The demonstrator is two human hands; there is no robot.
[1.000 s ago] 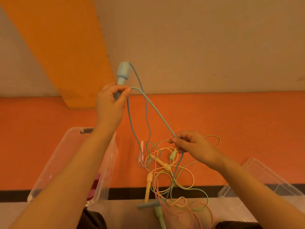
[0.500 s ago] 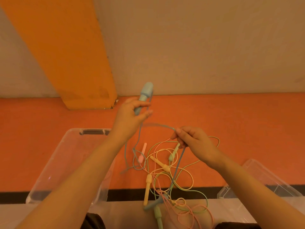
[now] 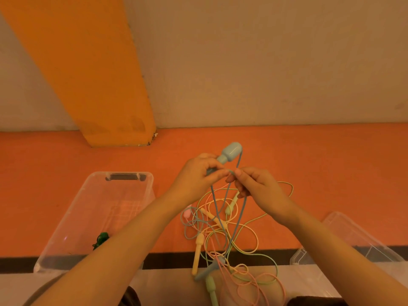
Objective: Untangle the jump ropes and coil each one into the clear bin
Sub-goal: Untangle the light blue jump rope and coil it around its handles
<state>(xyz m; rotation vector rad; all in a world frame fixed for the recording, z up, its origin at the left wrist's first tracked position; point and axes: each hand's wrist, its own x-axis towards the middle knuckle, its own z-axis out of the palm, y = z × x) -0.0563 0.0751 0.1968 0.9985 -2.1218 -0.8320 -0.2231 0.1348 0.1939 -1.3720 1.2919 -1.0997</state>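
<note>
My left hand (image 3: 197,173) grips the blue jump rope's handle (image 3: 229,152), held up over the orange floor. My right hand (image 3: 256,186) pinches the blue cord (image 3: 240,214) right beside the left hand's fingertips. Blue loops hang from both hands down into the tangle of yellow, green and pink ropes (image 3: 223,239) on the floor. The other blue handle (image 3: 207,270) lies low in the pile. A clear bin (image 3: 141,180) stands to the left, with something green (image 3: 101,238) inside it.
A second clear container (image 3: 353,237) sits at the right. An orange pillar (image 3: 106,85) and a beige wall rise behind. A black strip and a pale floor band run along the bottom, near my knees.
My left hand has come down and to the right with the blue handle, meeting my right hand. The blue cord between them has gone from a long span to short hanging loops.
</note>
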